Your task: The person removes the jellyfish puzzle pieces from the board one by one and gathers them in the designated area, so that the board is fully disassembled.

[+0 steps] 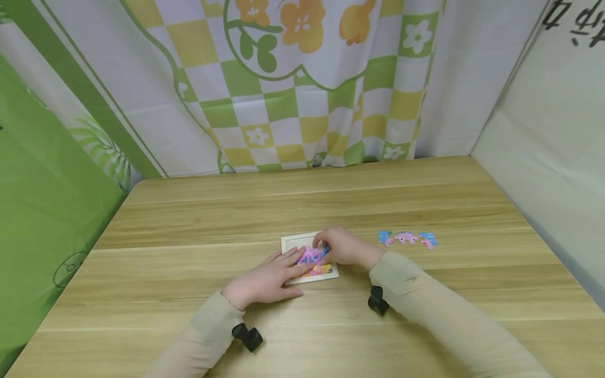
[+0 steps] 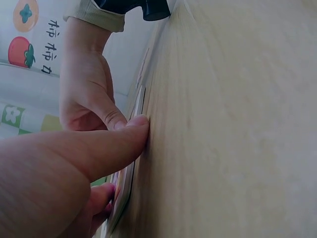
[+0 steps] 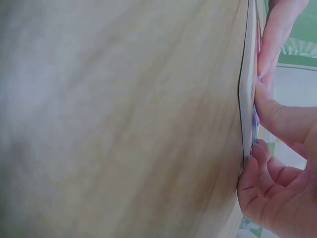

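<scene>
A small jigsaw puzzle [image 1: 317, 270] with pink, blue and yellow printing lies in a white-rimmed tray [image 1: 312, 280] at the middle of the table. Across its left part my left hand [image 1: 271, 278] rests with fingers extended, pressing on the pieces; in the left wrist view its thumb [image 2: 124, 144] lies by the tray's edge. My right hand [image 1: 347, 248] is at the tray's right side. Its thumb [image 3: 277, 116] and curled fingers pinch a bluish puzzle piece [image 3: 255, 128], mostly hidden by the hand. The tray's upper part shows a bare base.
Several loose puzzle pieces [image 1: 406, 238], pink and blue, lie in a row right of the tray. The wooden table [image 1: 212, 215] reaches back to a checked curtain [image 1: 307, 105]. A black wrist camera [image 1: 247, 337] sits on each sleeve.
</scene>
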A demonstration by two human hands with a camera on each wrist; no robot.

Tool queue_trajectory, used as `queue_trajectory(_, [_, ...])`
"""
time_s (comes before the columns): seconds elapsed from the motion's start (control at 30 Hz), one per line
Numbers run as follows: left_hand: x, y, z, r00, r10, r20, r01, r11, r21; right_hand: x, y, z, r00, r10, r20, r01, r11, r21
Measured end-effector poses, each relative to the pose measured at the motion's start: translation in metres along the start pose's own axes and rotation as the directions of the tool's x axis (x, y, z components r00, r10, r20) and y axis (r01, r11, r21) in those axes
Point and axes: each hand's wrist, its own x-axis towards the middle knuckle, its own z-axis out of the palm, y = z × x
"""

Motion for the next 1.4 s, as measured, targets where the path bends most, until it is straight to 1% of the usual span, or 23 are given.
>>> queue_trajectory(0.2, [0.0000, -0.0004, 0.0003, 1.000, -0.002, 0.002, 0.002, 1.000, -0.005, -0.0005, 0.0006, 0.0004, 1.000, -0.029, -0.008, 0.029, 0.999, -0.023])
queue_trajectory(0.43, [0.0001, -0.0010, 0.0014, 1.000, -0.003, -0.004, 0.003, 1.000, -0.005, -0.0015, -0.0012, 0.0001, 1.000, -0.016, -0.002, 0.016, 1.000, -0.018])
queue_trajectory(0.73, [-0.0002, -0.0008, 0.0004, 1.000, 0.002, -0.008, -0.003, 1.000, -0.013, -0.0023, -0.0010, 0.0010, 0.999, -0.032, -0.021, 0.032, 0.999, -0.013])
queue_trajectory(1.0, [0.0004, -0.0018, 0.0015, 1.000, 0.002, -0.012, -0.003, 1.000, -0.009, -0.0021, 0.0018, 0.0034, 0.997, -0.046, -0.066, 0.048, 0.998, 0.029])
queue_trajectory(1.2, [-0.0001, -0.0011, 0.0011, 1.000, -0.004, -0.016, 0.004, 1.000, -0.004, -0.0002, 0.0053, 0.0049, 0.993, -0.025, -0.116, 0.033, 0.997, 0.064])
queue_trajectory(1.4, [-0.0007, -0.0003, 0.0007, 1.000, -0.006, -0.019, 0.006, 1.000, 0.000, -0.0057, 0.0030, 0.0005, 0.988, -0.018, -0.155, 0.035, 0.994, 0.107])
